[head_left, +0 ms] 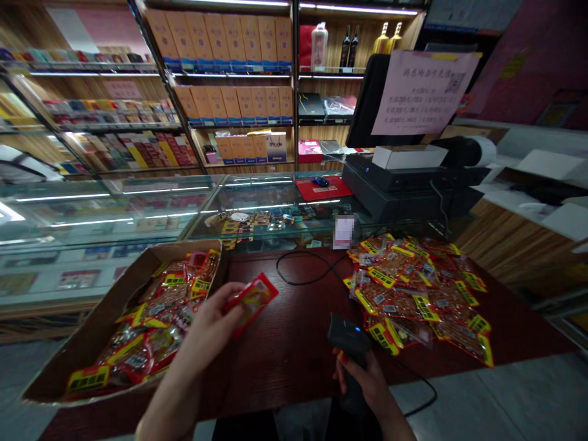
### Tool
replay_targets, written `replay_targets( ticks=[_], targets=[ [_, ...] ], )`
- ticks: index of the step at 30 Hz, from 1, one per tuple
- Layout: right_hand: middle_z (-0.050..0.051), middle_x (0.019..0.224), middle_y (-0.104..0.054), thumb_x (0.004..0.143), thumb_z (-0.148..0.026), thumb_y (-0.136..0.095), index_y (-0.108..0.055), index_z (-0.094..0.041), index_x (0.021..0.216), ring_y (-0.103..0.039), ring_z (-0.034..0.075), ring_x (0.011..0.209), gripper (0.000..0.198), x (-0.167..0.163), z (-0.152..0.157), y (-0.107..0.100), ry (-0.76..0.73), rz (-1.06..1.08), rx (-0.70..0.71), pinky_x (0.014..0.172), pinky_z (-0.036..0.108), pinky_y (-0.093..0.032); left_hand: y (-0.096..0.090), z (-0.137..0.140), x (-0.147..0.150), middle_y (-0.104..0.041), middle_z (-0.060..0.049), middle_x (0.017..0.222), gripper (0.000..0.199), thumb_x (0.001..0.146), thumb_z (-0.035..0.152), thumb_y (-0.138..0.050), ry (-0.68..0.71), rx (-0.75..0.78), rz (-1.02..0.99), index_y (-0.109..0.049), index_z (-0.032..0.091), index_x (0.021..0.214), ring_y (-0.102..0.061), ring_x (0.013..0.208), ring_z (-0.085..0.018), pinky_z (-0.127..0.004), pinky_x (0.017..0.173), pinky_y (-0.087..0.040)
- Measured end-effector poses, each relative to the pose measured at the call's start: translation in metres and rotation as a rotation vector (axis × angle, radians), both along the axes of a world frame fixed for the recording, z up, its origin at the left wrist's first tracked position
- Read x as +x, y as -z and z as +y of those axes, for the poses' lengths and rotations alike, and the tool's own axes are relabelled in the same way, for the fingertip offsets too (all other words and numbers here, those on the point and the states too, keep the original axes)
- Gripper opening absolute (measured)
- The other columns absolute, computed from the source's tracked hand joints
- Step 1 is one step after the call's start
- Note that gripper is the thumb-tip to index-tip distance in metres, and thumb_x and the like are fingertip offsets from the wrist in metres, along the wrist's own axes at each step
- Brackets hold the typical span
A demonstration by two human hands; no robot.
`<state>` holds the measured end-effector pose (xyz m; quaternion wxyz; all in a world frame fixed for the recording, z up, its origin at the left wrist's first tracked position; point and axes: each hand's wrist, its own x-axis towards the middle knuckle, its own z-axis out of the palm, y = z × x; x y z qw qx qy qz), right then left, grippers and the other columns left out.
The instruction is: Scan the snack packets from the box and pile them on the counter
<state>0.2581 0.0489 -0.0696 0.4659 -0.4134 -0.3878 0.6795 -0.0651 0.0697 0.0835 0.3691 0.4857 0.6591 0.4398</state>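
Note:
My left hand (219, 318) pinches a red snack packet (258, 299) with a clear middle, held over the dark red table. In my right hand (361, 376) is a black barcode scanner (350, 338), gripped by its handle, with a small blue light on top. The scanner's head points towards the packet, a short way apart from it. Left of my left hand stands an open cardboard box (98, 315) with many red and yellow snack packets (168, 297) inside. To the right of the scanner lies a spread pile of similar packets (408, 288).
The table (294, 324) meets a glass display counter (257, 196). A black cable (294, 283) loops across the table top. Behind are a black register unit (399, 184), a monitor bearing a paper notice (422, 92), a red mouse mat (324, 191) and shelves of boxes (229, 43).

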Motion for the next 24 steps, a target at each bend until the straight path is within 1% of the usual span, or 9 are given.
replay_targets(
  ticks=[1,2,4,7,9,12,14,19,24],
  targets=[
    [-0.002,0.055,-0.066,0.077,-0.057,-0.084,-0.076,-0.015,0.091,-0.059,0.012,0.042,0.046,0.000,0.000,0.000,0.000,-0.002,-0.001,0.052,0.029,-0.052,0.012,0.015,0.024,-0.077,-0.006,0.090,0.034,0.071,0.034,-0.070,0.104,-0.018,-0.110,-0.070,0.016,0.099,-0.068,0.076,-0.021,-0.027,0.068,-0.051],
    [-0.002,0.055,-0.066,0.077,-0.057,-0.084,-0.076,-0.015,0.091,-0.059,0.012,0.043,0.046,0.000,0.000,0.000,0.006,-0.005,-0.003,0.051,0.028,-0.052,0.027,0.030,0.043,-0.077,-0.007,0.088,0.031,0.069,0.032,-0.072,0.172,-0.031,-0.211,-0.071,0.016,0.095,-0.068,0.074,-0.020,-0.027,0.067,-0.051],
    [-0.002,0.055,-0.066,0.078,-0.057,-0.084,-0.076,-0.015,0.092,-0.060,0.013,0.045,0.045,0.000,-0.001,-0.001,0.021,-0.011,-0.003,0.050,0.027,-0.050,0.060,0.056,0.065,-0.078,-0.007,0.090,0.034,0.066,0.030,-0.076,0.240,-0.045,-0.388,-0.073,0.015,0.096,-0.069,0.074,-0.019,-0.027,0.069,-0.052],
    [-0.003,0.056,-0.065,0.078,-0.056,-0.083,-0.075,-0.016,0.093,-0.059,0.012,0.043,0.044,0.000,-0.002,-0.001,0.034,-0.010,0.004,0.053,0.028,-0.052,0.102,0.080,0.074,-0.079,-0.009,0.097,0.045,0.065,0.033,-0.081,0.235,-0.101,-0.568,-0.074,0.014,0.105,-0.072,0.078,-0.020,-0.028,0.072,-0.054],
    [-0.004,0.056,-0.065,0.080,-0.054,-0.083,-0.075,-0.016,0.095,-0.058,0.011,0.042,0.041,0.000,-0.001,0.001,0.033,-0.004,0.016,0.058,0.031,-0.055,0.118,0.088,0.074,-0.080,-0.008,0.098,0.049,0.065,0.034,-0.083,0.213,-0.136,-0.626,-0.074,0.014,0.109,-0.073,0.078,-0.021,-0.029,0.073,-0.054],
    [-0.004,0.056,-0.065,0.082,-0.053,-0.081,-0.076,-0.016,0.095,-0.058,0.011,0.041,0.039,0.000,0.000,0.005,0.020,-0.004,0.042,0.060,0.032,-0.056,0.127,0.090,0.072,-0.080,-0.008,0.097,0.050,0.061,0.031,-0.086,0.199,-0.150,-0.683,-0.075,0.014,0.107,-0.074,0.079,-0.021,-0.029,0.076,-0.055],
    [-0.004,0.056,-0.065,0.082,-0.052,-0.081,-0.076,-0.016,0.094,-0.058,0.011,0.040,0.038,0.001,0.001,0.007,0.005,-0.013,0.053,0.060,0.033,-0.056,0.129,0.089,0.071,-0.081,-0.008,0.098,0.051,0.061,0.030,-0.087,0.196,-0.158,-0.733,-0.075,0.014,0.107,-0.074,0.080,-0.021,-0.030,0.078,-0.056],
    [-0.003,0.056,-0.066,0.083,-0.052,-0.080,-0.076,-0.016,0.095,-0.059,0.013,0.041,0.038,0.003,0.002,0.008,-0.019,-0.030,0.045,0.060,0.034,-0.057,0.133,0.090,0.069,-0.081,-0.010,0.098,0.048,0.064,0.026,-0.084,0.176,-0.174,-0.808,-0.074,0.014,0.109,-0.075,0.078,-0.021,-0.030,0.075,-0.057],
    [-0.004,0.056,-0.065,0.083,-0.053,-0.079,-0.075,-0.016,0.094,-0.058,0.012,0.040,0.039,0.002,0.001,0.006,0.007,-0.022,0.057,0.060,0.033,-0.056,0.135,0.091,0.068,-0.080,-0.011,0.102,0.048,0.066,0.023,-0.079,0.217,-0.162,-0.858,-0.073,0.014,0.113,-0.076,0.084,-0.023,-0.032,0.079,-0.058]
  ],
)
